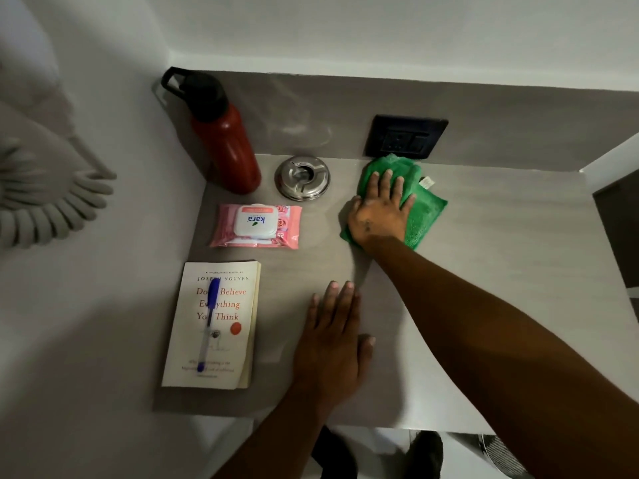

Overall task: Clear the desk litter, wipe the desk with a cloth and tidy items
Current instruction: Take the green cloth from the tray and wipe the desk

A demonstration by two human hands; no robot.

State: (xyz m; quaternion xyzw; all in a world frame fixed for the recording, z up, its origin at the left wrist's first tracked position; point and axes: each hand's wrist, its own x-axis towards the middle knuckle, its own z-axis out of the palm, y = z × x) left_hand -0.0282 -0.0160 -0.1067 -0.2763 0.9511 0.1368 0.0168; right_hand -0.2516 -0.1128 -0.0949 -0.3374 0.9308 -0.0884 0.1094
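Observation:
A folded green cloth (423,212) lies on the grey desk (484,271) near the back, just below the wall socket. My right hand (380,209) presses flat on top of it, fingers spread. My left hand (332,344) rests palm down on the bare desk near the front, holding nothing. Along the left side stand a red bottle with a black cap (224,140), a round metal ashtray (302,178), a pink pack of wet wipes (256,226), and a white book (214,326) with a blue pen (207,323) lying on its cover.
A dark wall socket (406,136) sits on the grey back panel behind the cloth. A coiled grey phone cord (45,205) hangs on the wall at far left. The desk ends at a wall on the left and an edge on the right.

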